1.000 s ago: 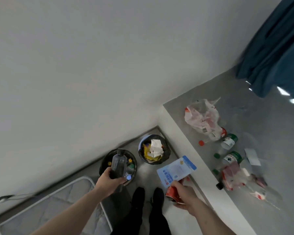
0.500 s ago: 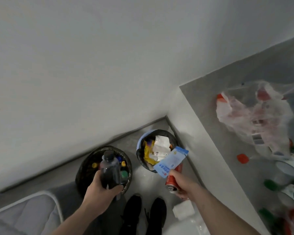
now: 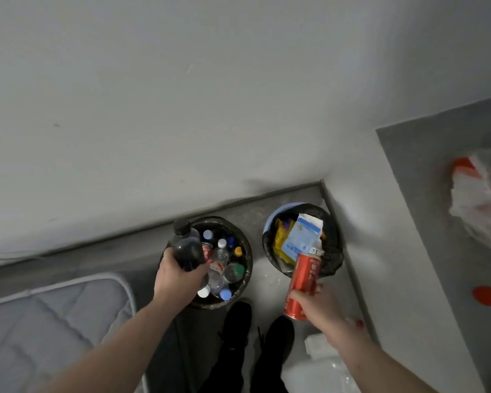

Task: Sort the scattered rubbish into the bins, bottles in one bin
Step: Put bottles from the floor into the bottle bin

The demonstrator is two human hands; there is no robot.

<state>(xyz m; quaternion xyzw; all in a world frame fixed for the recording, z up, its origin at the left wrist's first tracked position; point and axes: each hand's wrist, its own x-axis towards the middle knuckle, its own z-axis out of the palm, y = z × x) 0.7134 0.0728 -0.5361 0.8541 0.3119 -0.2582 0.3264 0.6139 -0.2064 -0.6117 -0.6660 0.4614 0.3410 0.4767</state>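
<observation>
Left hand [image 3: 179, 276] grips a dark bottle [image 3: 186, 248] over the bottle bin [image 3: 245, 268] — right hand [image 3: 321, 304] clasps a red can [image 3: 305, 282] beside the wrapper bin [image 3: 335, 256].

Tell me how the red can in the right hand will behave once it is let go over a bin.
The red can looks rigid, probably thin metal, so it should keep its shape. The right hand pinches only its lower end, which suggests it is light, likely empty. Being round, it would probably roll if it missed the bin with wrappers.
</observation>
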